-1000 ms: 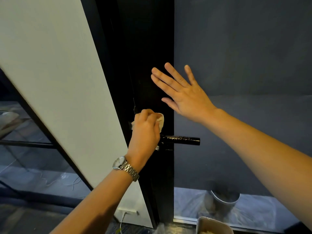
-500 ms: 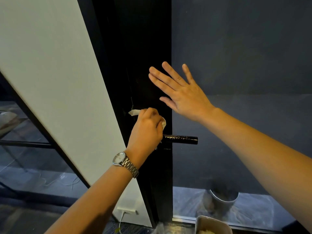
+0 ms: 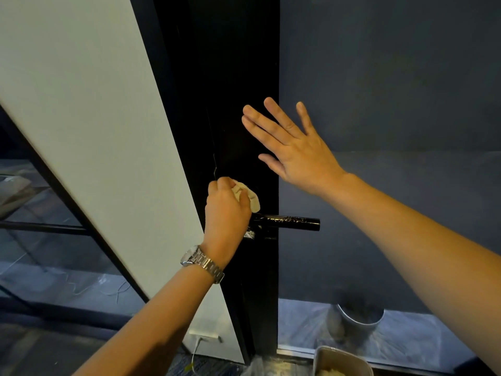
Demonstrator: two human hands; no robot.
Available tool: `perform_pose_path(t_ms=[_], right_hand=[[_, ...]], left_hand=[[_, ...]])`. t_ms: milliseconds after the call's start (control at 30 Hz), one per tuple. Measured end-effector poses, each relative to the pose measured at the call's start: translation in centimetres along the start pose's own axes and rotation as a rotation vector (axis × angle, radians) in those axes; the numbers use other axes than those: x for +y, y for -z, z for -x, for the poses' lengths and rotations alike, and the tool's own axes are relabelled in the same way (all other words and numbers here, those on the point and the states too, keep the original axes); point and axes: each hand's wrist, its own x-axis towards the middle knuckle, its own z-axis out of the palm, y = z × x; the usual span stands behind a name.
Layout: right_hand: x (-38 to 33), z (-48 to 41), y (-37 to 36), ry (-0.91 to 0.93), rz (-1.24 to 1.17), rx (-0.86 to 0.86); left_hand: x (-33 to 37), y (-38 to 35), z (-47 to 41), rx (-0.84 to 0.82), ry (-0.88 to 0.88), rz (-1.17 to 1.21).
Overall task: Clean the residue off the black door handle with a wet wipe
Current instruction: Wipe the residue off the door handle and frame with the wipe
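The black door handle (image 3: 287,222) juts out to the right from the black door (image 3: 238,104), with pale residue streaks along its top. My left hand (image 3: 226,213), with a metal watch on the wrist, grips a crumpled white wet wipe (image 3: 248,195) and covers the handle's inner end where it meets the door. My right hand (image 3: 292,150) presses flat against the door and the dark glass just above the handle, fingers straight and spread.
A white wall panel (image 3: 81,104) slants down the left side. Dark frosted glass (image 3: 393,104) fills the right. Below stand a grey bin (image 3: 357,321) behind the glass and a metal container (image 3: 339,359) on the floor. A white cable (image 3: 195,356) hangs from a wall socket.
My left hand has shifted the wipe slightly right along the handle's base, and the loose corner that stuck out to the left is now bunched in my fist. My right hand stays flat.
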Motion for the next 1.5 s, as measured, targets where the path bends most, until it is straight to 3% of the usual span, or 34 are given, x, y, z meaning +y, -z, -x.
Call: perform_pose_path(t_ms=[67,133,300,367,467,600,667,733,800,900,1133,1300,1367,1500], right_hand=[[-0.1,0.1,-0.1,-0.005,0.011,0.004],[-0.1,0.2,0.0,0.0,0.015,0.0],[-0.1,0.2,0.4,-0.006,0.004,-0.025],[-0.2,0.2,0.5,-0.007,0.009,-0.029],[-0.6,0.3,0.7,-0.002,0.004,-0.055],[-0.3,0.0,0.9,-0.019,0.004,-0.063],[-0.3,0.1,0.9,-0.023,-0.01,-0.066],[-0.5,0.1,0.9,-0.026,-0.017,-0.071],[-0.5,0.0,1.0,-0.029,-0.017,-0.069],[-0.6,0.0,1.0,-0.034,-0.024,-0.074],[-0.6,0.0,1.1,-0.044,-0.018,-0.096],[-0.6,0.0,1.2,-0.044,-0.024,-0.106],[-0.5,0.0,1.2,-0.044,-0.031,-0.108],[-0.5,0.1,1.1,-0.047,-0.014,-0.119]], left_hand=[[0.1,0.0,0.2,-0.001,-0.192,-0.069],[0.0,-0.1,0.0,-0.01,-0.274,-0.103],[0.1,0.0,-0.3,-0.08,0.124,-0.009],[0.5,0.1,-0.4,-0.159,0.156,-0.062],[1.5,0.1,-0.2,-0.138,0.064,-0.28],[1.1,-0.2,0.0,-0.041,-0.168,-0.182],[0.0,0.0,0.1,0.015,-0.084,-0.048],[-0.6,0.3,-0.1,-0.036,0.152,0.148],[-0.7,0.2,-0.3,-0.09,0.242,0.2],[0.3,-0.1,-0.1,-0.038,0.155,0.086],[-0.9,0.1,0.4,-0.025,-0.247,-0.081],[-1.3,1.3,-1.2,-0.194,-0.568,-0.261],[-1.7,1.5,-1.8,-0.179,-0.562,-0.264],[-0.9,0.7,-1.2,0.022,-0.31,-0.213]])
